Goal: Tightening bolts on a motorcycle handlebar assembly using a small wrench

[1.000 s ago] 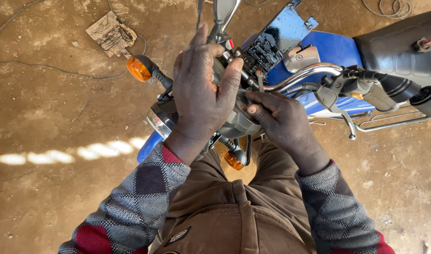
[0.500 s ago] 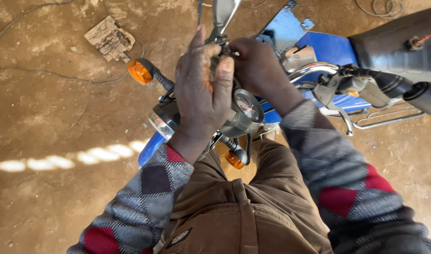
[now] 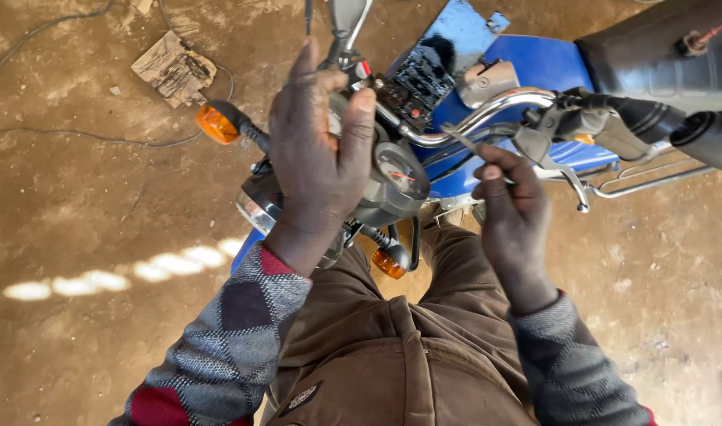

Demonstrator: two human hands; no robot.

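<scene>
Here the person stands over the front of a blue motorbike (image 3: 534,67), and the work is on the handlebar area. The left hand (image 3: 321,158) is spread wide and lies flat over the round dial cluster (image 3: 392,177), with the thumb hooked over its top edge, so it grips and steadies that part. The right hand (image 3: 514,205) is curled up close under the shiny handlebar (image 3: 487,110). Its fingers are pressed together around a thin metal tool (image 3: 459,138) that pokes up toward the bar, but I cannot tell what kind of tool it is.

A small black part with wires (image 3: 424,75) sits bare on top of the bike, right beside the bar, so I think a cover is already off. The orange blinker lights (image 3: 217,124) are on their stalks, and the brake lever (image 3: 566,170) hangs on the right grip. Nothing looks closed up again yet. So I think the job is somewhere in the middle: things are opened, and the fixing and putting back are left.

A scrap of wood (image 3: 174,67) and a thin cable (image 3: 85,138) lie on the dirt floor (image 3: 77,237).
</scene>
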